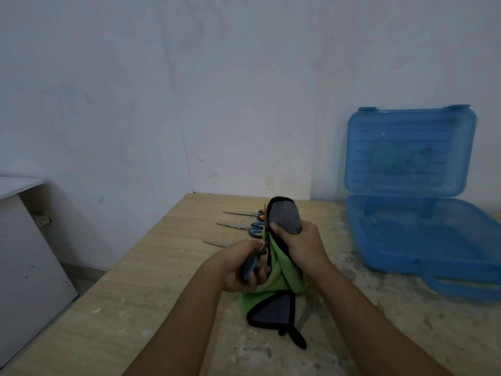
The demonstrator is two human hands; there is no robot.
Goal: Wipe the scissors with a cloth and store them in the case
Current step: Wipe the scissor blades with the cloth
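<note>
Pale wood-grain tabletop [168,267], scuffed and dusty, takes up the lower frame. Translucent blue plastic case [393,256] sits at the right, well apart from the hands, lid propped open against the wall, base looks empty. Green microfibre cloth with black trim and grey patches [282,272] stands bunched mid-table, lower corner touching the wood, upper end raised.

Step in hand, judged: wiping a blade, storing not yet begun. To do it well: keep the cloth folded thick over the edge, stroke from pivot toward tip and away from the fingers, blades kept together, handle held steady so only the cloth hand travels.

Right hand [301,245] is clenched round the upper cloth, thumb pressing the fabric onto the metal; blade edge shows just left of the thumb. Left hand [238,267] is curled round the blue plastic handle of the steel scissors [249,265], gripping low, blade pointing up into the cloth. Whether the blades are parted cannot be told; cloth hides most of them.

Three more pairs lie flat behind the hands: orange-handled scissors [244,213] farthest, blue-handled scissors [244,227] in between, and a bare blade tip [214,243] nearest, its handle hidden by the left hand. None are in the case.
</note>
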